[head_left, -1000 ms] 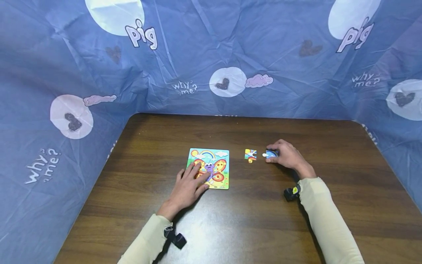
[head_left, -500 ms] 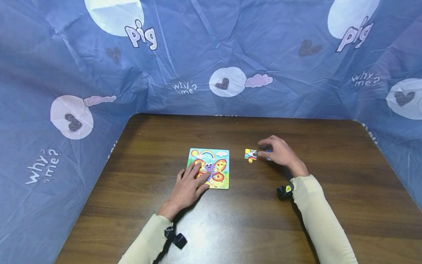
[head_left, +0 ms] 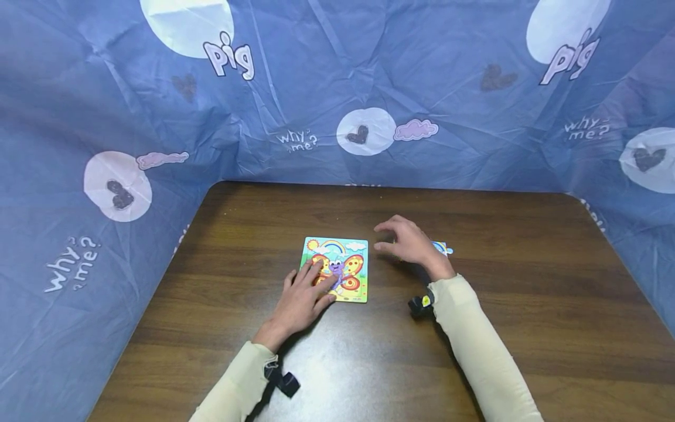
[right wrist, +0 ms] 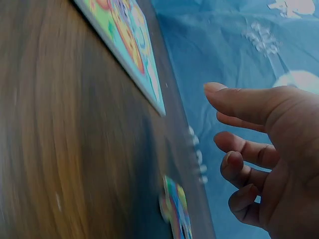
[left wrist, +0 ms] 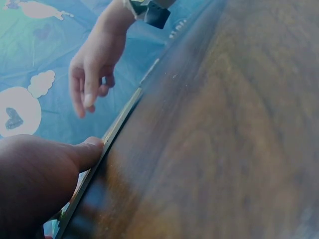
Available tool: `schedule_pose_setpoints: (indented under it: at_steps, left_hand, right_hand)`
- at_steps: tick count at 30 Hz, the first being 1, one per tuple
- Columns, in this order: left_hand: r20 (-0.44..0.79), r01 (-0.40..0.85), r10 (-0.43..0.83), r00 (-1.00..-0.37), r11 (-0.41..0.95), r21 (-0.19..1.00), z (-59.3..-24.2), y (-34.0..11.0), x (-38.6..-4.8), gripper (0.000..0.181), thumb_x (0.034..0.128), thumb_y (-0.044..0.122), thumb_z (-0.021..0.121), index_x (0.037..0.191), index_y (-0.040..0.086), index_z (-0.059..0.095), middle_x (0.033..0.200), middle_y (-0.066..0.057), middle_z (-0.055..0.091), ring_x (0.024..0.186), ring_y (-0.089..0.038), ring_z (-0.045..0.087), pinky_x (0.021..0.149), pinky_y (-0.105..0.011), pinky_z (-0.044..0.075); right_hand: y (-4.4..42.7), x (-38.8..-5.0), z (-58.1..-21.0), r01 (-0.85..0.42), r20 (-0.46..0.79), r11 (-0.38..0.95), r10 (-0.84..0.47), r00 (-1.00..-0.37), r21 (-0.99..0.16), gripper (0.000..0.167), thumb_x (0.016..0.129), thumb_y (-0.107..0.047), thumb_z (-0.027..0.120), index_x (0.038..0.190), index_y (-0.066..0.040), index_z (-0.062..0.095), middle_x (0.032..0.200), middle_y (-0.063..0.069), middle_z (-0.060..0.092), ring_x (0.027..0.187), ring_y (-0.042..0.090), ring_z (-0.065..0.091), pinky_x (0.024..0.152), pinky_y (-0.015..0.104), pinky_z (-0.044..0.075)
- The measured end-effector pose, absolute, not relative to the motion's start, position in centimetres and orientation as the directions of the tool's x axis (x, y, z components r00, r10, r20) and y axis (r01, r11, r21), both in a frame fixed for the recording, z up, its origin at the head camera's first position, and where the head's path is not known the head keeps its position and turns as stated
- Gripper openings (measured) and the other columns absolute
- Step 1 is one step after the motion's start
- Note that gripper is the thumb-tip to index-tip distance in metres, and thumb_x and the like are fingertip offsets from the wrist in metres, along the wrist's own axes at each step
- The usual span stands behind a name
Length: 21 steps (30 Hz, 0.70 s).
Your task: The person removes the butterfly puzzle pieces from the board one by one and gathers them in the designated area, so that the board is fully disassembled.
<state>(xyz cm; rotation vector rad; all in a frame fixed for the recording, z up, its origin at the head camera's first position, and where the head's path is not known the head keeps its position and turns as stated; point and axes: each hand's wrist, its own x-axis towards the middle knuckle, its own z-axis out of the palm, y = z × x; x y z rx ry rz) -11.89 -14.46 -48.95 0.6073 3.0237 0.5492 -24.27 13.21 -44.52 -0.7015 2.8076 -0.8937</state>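
Observation:
A square butterfly puzzle board (head_left: 352, 266) lies flat on the table, its left part covered by my left hand (head_left: 296, 300), which rests on it with spread fingers. My right hand (head_left: 410, 243) hovers to the right of the board, thumb and fingers apart, holding nothing. Beneath and behind that hand, a blue puzzle piece (head_left: 440, 247) shows on the table by the wrist. In the right wrist view a colourful loose piece (right wrist: 178, 206) lies below the hand, apart from the board (right wrist: 130, 37).
The brown wooden table (head_left: 379, 363) has rounded back corners. A blue printed cloth (head_left: 295, 70) hangs behind it and at both sides. A black camera is strapped at each wrist.
My right hand has let go of the blue piece and moved left, over the other loose piece, towards the board. My left hand has stayed on the board.

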Motion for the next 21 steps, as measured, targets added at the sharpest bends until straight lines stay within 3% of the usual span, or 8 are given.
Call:
schedule_pose_setpoints:
  at_steps: [9,21]
  left_hand:
    - [0.048,0.372,0.378,-0.924,0.865,0.337,-48.8,-14.4,-11.9,0.047,0.1008,0.043,0.054,0.145,0.026,0.054,0.162,-0.017,0.036,0.151,-0.042,0.029,0.116,-0.067,0.026]
    - [0.082,0.396,0.392,-0.916,0.857,0.331,-48.9,-14.4,-11.9,0.046,0.1007,0.042,0.054,0.143,0.024,0.057,0.159,-0.019,0.039,0.150,-0.044,0.031,0.114,-0.068,0.028]
  right_hand:
    - [9.7,-24.0,-44.7,-0.413,0.000,0.701,-0.508,-0.862,-0.581,0.041,0.090,-0.028,0.075,0.127,-0.010,0.068,0.121,0.010,0.064,0.108,0.025,0.063,0.094,0.045,0.053]
    - [7.5,-24.0,-45.9,-0.487,0.046,0.659,-0.567,-0.822,-0.574,0.041,0.087,-0.027,0.078,0.123,-0.011,0.070,0.120,0.012,0.064,0.107,0.026,0.063,0.094,0.045,0.052]
